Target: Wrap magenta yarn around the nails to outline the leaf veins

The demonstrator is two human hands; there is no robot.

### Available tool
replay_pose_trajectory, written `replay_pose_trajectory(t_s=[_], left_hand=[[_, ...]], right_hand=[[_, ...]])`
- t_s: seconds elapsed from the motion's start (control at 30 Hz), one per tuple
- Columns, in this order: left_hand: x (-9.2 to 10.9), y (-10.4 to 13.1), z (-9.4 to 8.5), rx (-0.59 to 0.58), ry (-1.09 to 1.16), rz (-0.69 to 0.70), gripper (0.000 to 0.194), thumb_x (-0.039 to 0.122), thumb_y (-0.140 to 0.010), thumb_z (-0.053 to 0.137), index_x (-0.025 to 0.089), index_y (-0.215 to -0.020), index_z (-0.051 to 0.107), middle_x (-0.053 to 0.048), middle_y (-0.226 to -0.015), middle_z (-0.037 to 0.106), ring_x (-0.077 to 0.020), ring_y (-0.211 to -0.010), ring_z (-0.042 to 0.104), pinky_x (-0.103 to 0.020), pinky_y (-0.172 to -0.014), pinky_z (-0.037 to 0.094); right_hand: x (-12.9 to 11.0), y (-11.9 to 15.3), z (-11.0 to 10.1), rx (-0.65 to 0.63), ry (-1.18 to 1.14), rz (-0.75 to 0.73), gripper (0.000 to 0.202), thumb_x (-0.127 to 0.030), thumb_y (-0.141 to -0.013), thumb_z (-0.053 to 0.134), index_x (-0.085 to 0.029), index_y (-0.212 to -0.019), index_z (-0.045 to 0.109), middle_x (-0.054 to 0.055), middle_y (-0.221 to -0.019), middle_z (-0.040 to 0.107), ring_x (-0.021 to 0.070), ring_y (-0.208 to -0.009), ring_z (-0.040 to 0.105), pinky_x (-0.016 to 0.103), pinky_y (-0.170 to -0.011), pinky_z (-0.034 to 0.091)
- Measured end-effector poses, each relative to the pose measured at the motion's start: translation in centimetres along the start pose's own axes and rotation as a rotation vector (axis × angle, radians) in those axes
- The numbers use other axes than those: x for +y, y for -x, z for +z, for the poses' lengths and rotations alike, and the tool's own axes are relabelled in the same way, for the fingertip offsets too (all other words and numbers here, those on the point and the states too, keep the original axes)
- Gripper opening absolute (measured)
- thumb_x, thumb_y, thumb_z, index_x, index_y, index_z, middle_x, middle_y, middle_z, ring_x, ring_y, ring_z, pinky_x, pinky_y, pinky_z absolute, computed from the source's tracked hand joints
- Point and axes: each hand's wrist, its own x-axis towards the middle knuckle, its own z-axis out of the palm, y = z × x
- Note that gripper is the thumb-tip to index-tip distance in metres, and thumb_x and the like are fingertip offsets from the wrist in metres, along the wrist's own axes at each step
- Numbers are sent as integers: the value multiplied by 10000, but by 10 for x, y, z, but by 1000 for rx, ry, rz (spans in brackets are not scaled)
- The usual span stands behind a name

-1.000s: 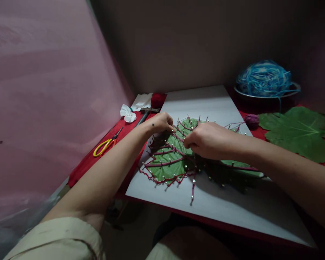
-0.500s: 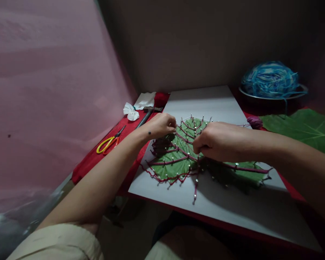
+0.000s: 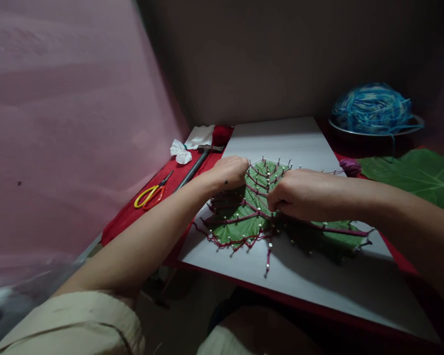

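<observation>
A green leaf (image 3: 233, 229) lies on a white board (image 3: 281, 138), ringed and crossed by several upright nails. Purple yarn (image 3: 247, 217) is wound along the nails on its veins, and red yarn (image 3: 240, 243) zigzags round the lower left edge. My left hand (image 3: 232, 171) is closed at the leaf's upper left edge, beside the nails; what its fingers hold is hidden. Above the middle of the leaf, my right hand (image 3: 292, 193) is closed in a pinch, fingertips pointing down near the central vein. Whatever lies in that pinch is too small to make out.
Left of the board, scissors (image 3: 150, 195), a hammer (image 3: 194, 167) and crumpled white plastic (image 3: 181, 152) lie on red cloth (image 3: 113, 224). A red yarn ball (image 3: 222, 134) sits behind. To the right are a purple yarn ball (image 3: 350, 167), a loose leaf (image 3: 418, 172) and blue yarn (image 3: 373, 108) in a dish.
My left hand has shifted slightly right along the leaf's upper edge, its fingers now turned further from sight. The right hand stays nearly where it was over the leaf. The view has moved slightly.
</observation>
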Motion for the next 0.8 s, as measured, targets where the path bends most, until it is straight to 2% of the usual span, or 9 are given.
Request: replay_pose_trajectory(t_s=[0.13,0.3,0.4,0.47,0.53,0.63,0.8], left_hand=[[2,1,5,3,24,-47,232,126,-638,503,115,-773,691,-135,-726,647,-187,-608,542,-285,-508,285],[-7,9,2,-13,40,-16,162,178,-700,541,135,-735,693,-104,-690,635,-183,-637,548,-283,-561,333],[-11,21,-4,165,44,-26,165,174,-741,556,139,-821,696,-105,-836,652,-206,-808,558,-287,-671,378],[-8,28,-6,267,103,47,188,140,-754,560,163,-882,696,-81,-918,650,-201,-893,538,-282,-743,388],[-2,33,-6,231,164,162,179,121,-758,569,184,-861,701,-52,-894,653,-185,-892,528,-266,-763,392],[7,33,0,152,174,231,144,123,-785,568,174,-792,703,-49,-840,655,-181,-865,519,-262,-771,392],[8,25,15,183,262,297,145,146,-817,570,175,-741,690,-27,-822,654,-157,-822,504,-249,-770,387]], right_hand=[[-1,1,0,25,5,13,216,-101,-675,455,-213,-626,632,2,-558,571,109,-506,413,262,-519,253],[2,7,3,45,50,48,230,-114,-699,448,-217,-664,651,13,-605,611,117,-547,466,262,-528,251],[4,11,7,65,97,103,206,-134,-709,451,-215,-634,624,12,-578,592,115,-530,462,266,-509,220],[4,14,10,83,113,114,201,-142,-720,448,-215,-622,607,12,-568,588,114,-524,466,271,-504,208],[3,16,12,86,116,121,204,-141,-730,444,-215,-627,603,18,-592,611,120,-538,490,276,-507,212],[-1,18,12,84,122,136,212,-130,-733,444,-217,-656,621,32,-654,657,138,-583,541,284,-518,227],[0,20,17,120,97,156,245,-139,-755,435,-233,-700,654,31,-686,684,153,-612,577,288,-536,263]])
